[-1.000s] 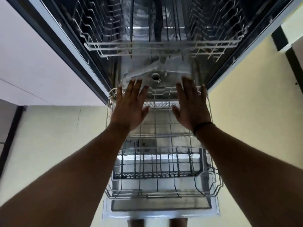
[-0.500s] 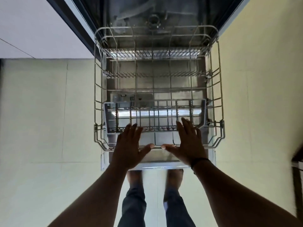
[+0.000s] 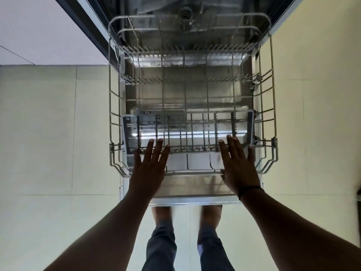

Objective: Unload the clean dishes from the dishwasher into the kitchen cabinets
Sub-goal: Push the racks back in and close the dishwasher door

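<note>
With the lower rack (image 3: pixel 192 106) sitting pulled out over the open dishwasher door (image 3: pixel 195 189) and showing no dishes, the left hand (image 3: pixel 150 169) and right hand (image 3: pixel 237 167) are resting flat-fingered on its front rim, suggesting unloading is nearly finished.

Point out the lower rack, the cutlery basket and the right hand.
Lower rack (image 3: pixel 270 106), head view, right side wires.
Cutlery basket (image 3: pixel 250 126), head view, right end wall.
Right hand (image 3: pixel 239 169), head view, back of hand.

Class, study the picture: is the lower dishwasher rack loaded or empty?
Empty. Through the lower rack only bare wire tines and the open door beneath show; no dishes.
</note>
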